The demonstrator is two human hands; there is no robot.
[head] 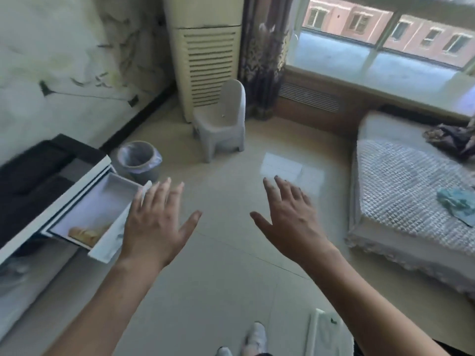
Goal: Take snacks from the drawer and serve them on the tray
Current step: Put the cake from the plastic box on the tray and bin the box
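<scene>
A white drawer (102,199) stands pulled out of a low white cabinet at the left. Inside it, near the front corner, lies a tan, bread-like snack (84,233). My left hand (156,222) hovers over the drawer's front panel with fingers spread and straight, holding nothing. My right hand (288,214) is raised over the bare floor, fingers also spread, empty. No tray shows in this view. The image is slightly blurred.
A grey bin (138,160) with a plastic liner stands on the floor behind the drawer. A small grey plastic chair (221,122) and a tall air conditioner (205,52) stand further back. A quilted bed (401,186) fills the right. My shoes (254,337) show below.
</scene>
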